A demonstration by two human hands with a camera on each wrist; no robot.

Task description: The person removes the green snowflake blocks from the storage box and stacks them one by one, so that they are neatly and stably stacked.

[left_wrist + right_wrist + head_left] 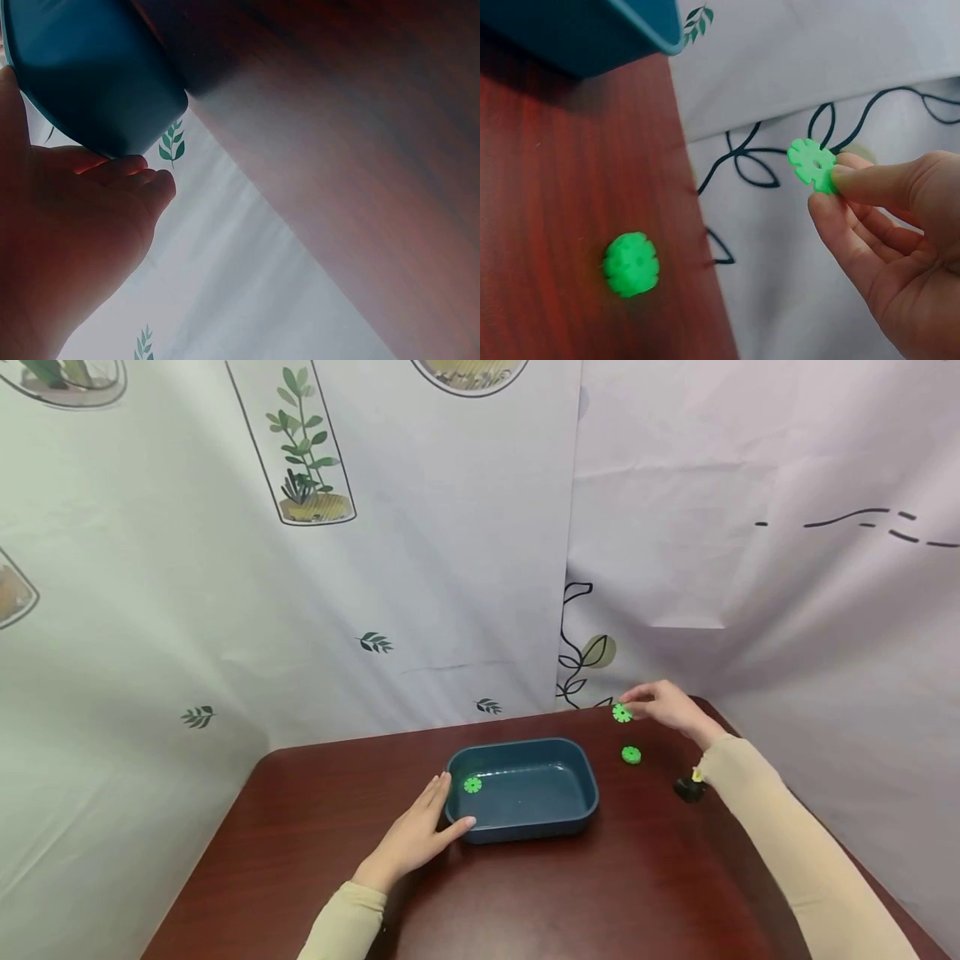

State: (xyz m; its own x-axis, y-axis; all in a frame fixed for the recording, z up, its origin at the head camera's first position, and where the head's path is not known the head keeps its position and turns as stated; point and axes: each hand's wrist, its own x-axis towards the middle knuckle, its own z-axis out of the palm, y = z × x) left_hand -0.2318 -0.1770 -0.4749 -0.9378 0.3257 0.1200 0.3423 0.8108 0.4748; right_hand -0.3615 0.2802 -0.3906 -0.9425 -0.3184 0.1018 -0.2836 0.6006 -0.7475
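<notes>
My right hand (666, 705) pinches a green notched disc (621, 713) between thumb and fingertips, raised near the table's back right corner. The right wrist view shows the same disc (811, 165) with a small slot at its centre. Below that hand, more green notched discs (632, 755) lie on the table, seemingly stacked; how many I cannot tell. My left hand (414, 837) rests against the left end of a blue rectangular tub (525, 832), its fingers fairly straight along the outside and its thumb at the front corner. One green disc (472, 785) lies inside the tub, near its left end.
The dark red-brown table (570, 893) ends at the back against a white hanging cloth (450, 568) printed with plants. A black object with a small yellow flower shape (690, 789) shows beside the right sleeve; I cannot tell what it is.
</notes>
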